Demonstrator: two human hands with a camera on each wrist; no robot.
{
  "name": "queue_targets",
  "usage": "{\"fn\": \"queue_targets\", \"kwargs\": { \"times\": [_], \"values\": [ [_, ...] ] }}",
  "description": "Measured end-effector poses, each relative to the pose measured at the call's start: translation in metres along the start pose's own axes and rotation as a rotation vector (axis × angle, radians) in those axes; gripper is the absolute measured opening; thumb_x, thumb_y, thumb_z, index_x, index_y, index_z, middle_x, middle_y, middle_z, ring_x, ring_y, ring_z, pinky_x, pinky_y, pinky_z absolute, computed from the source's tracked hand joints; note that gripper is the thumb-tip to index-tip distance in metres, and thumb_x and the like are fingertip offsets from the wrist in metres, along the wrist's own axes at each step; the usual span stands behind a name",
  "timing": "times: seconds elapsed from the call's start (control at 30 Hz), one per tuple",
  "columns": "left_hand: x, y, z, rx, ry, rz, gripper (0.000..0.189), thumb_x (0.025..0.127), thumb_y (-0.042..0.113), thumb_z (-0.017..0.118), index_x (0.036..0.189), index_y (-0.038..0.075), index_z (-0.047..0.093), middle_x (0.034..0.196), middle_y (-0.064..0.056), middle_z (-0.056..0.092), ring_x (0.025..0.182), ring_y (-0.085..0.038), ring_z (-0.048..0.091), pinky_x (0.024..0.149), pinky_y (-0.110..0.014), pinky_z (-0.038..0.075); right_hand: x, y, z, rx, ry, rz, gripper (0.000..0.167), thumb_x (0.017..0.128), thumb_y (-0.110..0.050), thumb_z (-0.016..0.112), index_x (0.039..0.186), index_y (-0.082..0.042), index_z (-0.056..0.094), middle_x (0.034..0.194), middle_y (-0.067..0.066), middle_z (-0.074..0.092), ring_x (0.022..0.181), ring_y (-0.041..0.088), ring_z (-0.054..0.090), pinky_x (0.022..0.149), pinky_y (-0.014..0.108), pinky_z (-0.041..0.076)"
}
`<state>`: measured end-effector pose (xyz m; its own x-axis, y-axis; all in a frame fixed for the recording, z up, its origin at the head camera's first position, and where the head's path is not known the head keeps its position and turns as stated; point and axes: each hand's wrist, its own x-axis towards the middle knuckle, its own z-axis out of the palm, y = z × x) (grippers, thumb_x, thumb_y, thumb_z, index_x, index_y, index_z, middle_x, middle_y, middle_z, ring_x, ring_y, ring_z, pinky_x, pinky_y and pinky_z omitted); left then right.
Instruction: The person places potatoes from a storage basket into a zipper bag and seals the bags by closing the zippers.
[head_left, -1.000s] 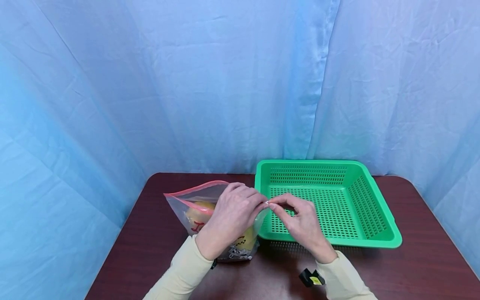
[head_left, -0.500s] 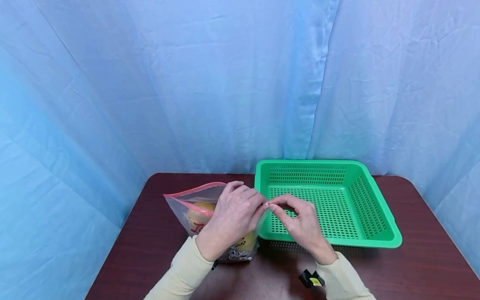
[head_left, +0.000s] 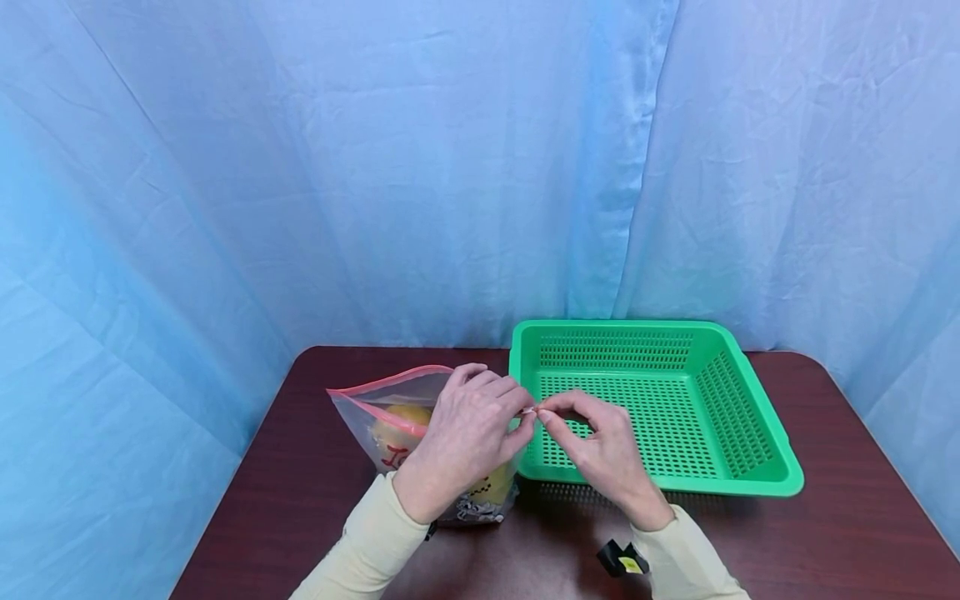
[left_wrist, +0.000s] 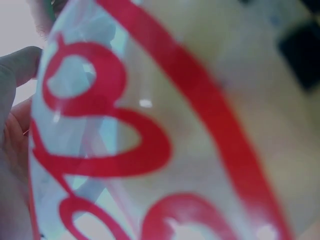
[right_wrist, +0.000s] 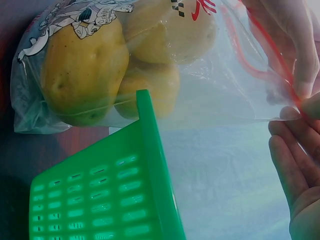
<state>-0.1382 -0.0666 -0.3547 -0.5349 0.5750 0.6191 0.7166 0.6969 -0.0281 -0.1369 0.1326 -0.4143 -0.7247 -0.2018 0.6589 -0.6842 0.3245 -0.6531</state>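
Observation:
A clear zip bag with a red-pink zip strip stands on the table, its mouth gaping at the left. Several yellow potatoes lie inside it, seen through the film in the right wrist view. My left hand reaches across the bag and pinches its top edge near the right corner, hiding the middle of the strip. Thumb and forefinger of my right hand pinch that same corner, fingertips right beside the left ones. Red lettering on the bag fills the left wrist view up close.
A green plastic basket with perforated walls stands right of the bag, partly behind my right hand. The dark red-brown table has rounded far corners. Pale blue curtains hang behind and on both sides.
My left thumb and fingertips have shifted slightly left along the bag's edge, showing more of the pinched corner. The right hand has hardly moved; bag and basket stay put.

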Motion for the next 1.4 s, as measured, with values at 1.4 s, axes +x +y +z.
{"fn": "queue_targets", "kwargs": {
  "times": [1.4],
  "values": [
    [-0.0062,-0.0014,-0.0051,0.045,-0.042,-0.017,0.005,0.087,0.024,0.08,0.09,0.021,0.076,0.081,0.009,0.069,0.077,-0.012,0.064,0.089,-0.038,0.051,-0.0023,-0.0026,0.004,-0.085,0.018,-0.035,0.015,0.091,-0.002,0.077,0.1,-0.014,0.075,0.092,0.0,0.075,0.082,0.009,0.07,0.075,0.016,0.054]
  ]
}}
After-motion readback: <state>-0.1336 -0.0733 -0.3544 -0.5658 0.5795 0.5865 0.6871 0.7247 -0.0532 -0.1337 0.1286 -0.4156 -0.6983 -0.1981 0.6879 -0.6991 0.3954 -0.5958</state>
